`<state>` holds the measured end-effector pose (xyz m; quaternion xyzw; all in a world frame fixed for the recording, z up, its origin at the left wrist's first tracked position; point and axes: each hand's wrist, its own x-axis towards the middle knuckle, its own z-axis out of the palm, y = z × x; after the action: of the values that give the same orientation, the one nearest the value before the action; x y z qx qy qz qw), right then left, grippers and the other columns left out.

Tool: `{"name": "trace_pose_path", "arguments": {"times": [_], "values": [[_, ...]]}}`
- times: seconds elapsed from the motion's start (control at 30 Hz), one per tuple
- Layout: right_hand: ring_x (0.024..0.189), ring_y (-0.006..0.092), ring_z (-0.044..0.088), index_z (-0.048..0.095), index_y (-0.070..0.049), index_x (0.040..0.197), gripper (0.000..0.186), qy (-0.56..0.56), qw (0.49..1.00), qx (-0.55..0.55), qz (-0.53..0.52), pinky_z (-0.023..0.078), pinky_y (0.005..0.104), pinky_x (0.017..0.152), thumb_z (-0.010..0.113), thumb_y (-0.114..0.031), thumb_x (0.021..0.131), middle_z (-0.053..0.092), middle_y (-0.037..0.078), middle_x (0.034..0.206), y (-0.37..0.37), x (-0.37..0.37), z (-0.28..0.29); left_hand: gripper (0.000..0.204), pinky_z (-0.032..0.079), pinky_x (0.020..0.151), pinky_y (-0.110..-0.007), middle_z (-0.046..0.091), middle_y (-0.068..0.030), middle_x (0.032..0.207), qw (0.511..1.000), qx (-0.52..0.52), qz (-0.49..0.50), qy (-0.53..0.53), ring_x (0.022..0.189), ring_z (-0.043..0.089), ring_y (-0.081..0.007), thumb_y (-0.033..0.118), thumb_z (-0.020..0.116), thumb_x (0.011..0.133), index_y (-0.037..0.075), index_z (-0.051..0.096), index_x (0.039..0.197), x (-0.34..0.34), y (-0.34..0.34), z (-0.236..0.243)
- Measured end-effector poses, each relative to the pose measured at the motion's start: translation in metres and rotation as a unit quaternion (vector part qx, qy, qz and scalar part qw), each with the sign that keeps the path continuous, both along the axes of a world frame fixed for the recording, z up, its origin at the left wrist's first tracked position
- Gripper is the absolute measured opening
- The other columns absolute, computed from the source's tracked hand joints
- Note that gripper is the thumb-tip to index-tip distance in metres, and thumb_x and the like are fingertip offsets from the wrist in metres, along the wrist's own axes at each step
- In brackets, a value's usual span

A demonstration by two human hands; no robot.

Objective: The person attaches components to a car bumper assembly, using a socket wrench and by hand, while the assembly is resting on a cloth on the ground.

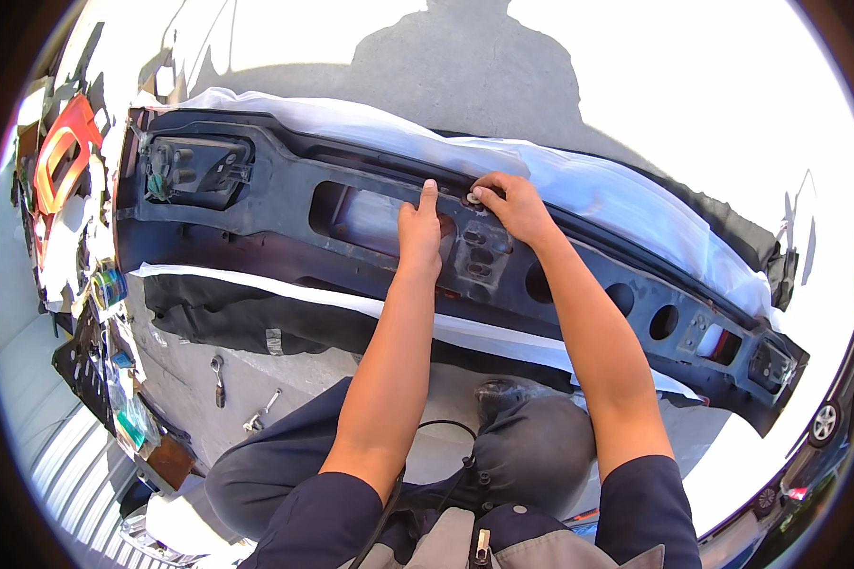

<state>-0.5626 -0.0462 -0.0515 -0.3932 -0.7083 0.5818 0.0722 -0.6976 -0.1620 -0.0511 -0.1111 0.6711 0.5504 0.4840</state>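
Note:
A long dark vehicle bumper lies across my front, its inner side with brackets and openings facing up. At its upper middle edge, my right hand is closed in a pinch on a small round metal piece against the bumper. My left hand is just to the left, beside the large rectangular opening. One of its digits points up along the bumper while the others are curled under; what they hold, if anything, is hidden.
White sheeting and black padding lie under the bumper. A ratchet and another metal tool rest on the ground at lower left. An orange frame stands among clutter on the left. A parked car is at right.

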Motion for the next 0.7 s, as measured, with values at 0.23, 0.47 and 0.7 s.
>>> {"name": "trace_pose_path", "arguments": {"times": [0.23,0.47,0.7], "values": [[0.085,0.0248,0.067,0.07,0.002,0.097,0.022,0.019,0.999,-0.016,-0.024,0.051,0.0345,0.079,0.065,-0.018,0.09,0.072,0.015,0.092,0.002,0.002,-0.002,0.038,0.044,0.05,-0.032,0.059,-0.0044,0.081,0.993,-0.041,0.112,-0.015,0.059,0.055,-0.0144,0.034,0.076,0.086,0.005,0.054,0.098,0.018,0.021,-0.007],[0.084,0.0199,0.066,0.07,0.003,0.102,0.022,0.012,0.997,-0.078,0.017,0.051,0.0328,0.08,0.063,-0.014,0.09,0.072,0.013,0.09,-0.012,0.006,0.035,0.041,0.057,0.067,-0.035,0.067,-0.0098,0.093,0.981,-0.047,0.177,-0.069,0.077,0.067,-0.0202,0.038,0.071,0.088,0.0,0.061,0.101,0.024,-0.005,0.006],[0.086,0.013,0.061,0.069,0.002,0.109,0.023,-0.02,0.989,-0.144,0.011,0.049,0.0287,0.081,0.06,-0.014,0.095,0.07,0.007,0.095,-0.038,0.017,0.038,0.036,0.054,0.061,-0.036,0.062,-0.0097,0.083,0.978,0.013,0.181,-0.104,0.071,0.064,-0.0203,0.026,0.071,0.086,-0.006,0.058,0.096,0.031,-0.043,0.011]]}}
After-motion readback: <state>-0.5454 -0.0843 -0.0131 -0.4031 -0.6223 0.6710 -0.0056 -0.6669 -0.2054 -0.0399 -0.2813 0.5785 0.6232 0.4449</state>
